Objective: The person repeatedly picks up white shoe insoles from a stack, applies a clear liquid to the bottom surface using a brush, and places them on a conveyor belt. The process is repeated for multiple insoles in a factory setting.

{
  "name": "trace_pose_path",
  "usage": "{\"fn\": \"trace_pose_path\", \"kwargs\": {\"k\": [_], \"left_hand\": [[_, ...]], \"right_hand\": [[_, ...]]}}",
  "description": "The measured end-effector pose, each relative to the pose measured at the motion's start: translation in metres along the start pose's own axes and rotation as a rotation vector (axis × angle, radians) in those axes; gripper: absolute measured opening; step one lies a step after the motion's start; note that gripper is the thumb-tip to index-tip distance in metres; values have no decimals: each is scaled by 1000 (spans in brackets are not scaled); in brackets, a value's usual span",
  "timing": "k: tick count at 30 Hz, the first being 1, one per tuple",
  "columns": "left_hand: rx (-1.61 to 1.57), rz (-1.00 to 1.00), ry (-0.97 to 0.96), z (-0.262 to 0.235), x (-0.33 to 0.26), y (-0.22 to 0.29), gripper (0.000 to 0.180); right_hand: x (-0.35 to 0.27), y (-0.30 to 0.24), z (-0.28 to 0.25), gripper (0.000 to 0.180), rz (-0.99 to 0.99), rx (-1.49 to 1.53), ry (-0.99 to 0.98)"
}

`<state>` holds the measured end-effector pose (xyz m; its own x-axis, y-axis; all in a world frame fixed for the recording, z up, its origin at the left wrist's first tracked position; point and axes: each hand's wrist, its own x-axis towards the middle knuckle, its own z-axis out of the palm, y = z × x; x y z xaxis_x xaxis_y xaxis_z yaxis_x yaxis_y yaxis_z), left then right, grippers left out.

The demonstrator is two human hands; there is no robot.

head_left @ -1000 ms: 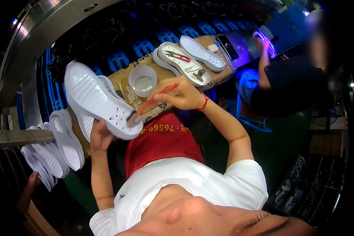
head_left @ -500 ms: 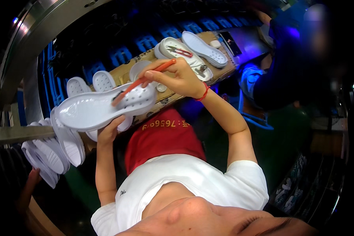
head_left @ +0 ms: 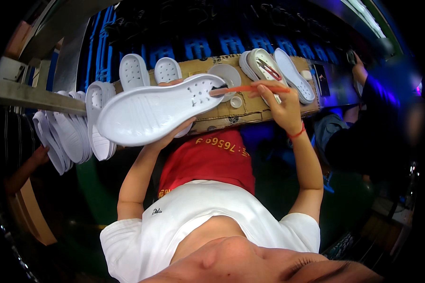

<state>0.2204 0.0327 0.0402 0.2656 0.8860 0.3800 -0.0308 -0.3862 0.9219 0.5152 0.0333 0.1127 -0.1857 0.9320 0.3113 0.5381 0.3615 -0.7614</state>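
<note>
A: Hands?
B: Left hand (head_left: 174, 134) grips a white shoe sole (head_left: 158, 109) from below, held flat over the counter's (head_left: 222, 113) near edge. Right hand (head_left: 278, 101) is clenched on an orange brush (head_left: 250, 88), tip at the sole's end.

A: Surface?
B: Counter is topped with brown cardboard. A white cup (head_left: 225, 75) and small cap (head_left: 236, 102) sit mid-counter, more soles (head_left: 274, 70) lie toward the right end, two upright soles (head_left: 148, 70) at the far edge. A stack of soles (head_left: 75, 132) stands off the left end.

A: Room?
B: Dim. Blue racks (head_left: 212, 47) behind the counter, metal frame (head_left: 33, 96) left, another person (head_left: 363, 137) on the right.
</note>
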Motion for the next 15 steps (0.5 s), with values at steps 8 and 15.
{"fn": "trace_pose_path", "kwargs": {"k": [8,15], "left_hand": [[-629,-53,-14,-7,11,0,69],[-403,-241,9,-3,-5,-2,79]], "right_hand": [[-20,-54,63,22,203,785,-200],[63,-72,77,17,-503,394,-221]]}}
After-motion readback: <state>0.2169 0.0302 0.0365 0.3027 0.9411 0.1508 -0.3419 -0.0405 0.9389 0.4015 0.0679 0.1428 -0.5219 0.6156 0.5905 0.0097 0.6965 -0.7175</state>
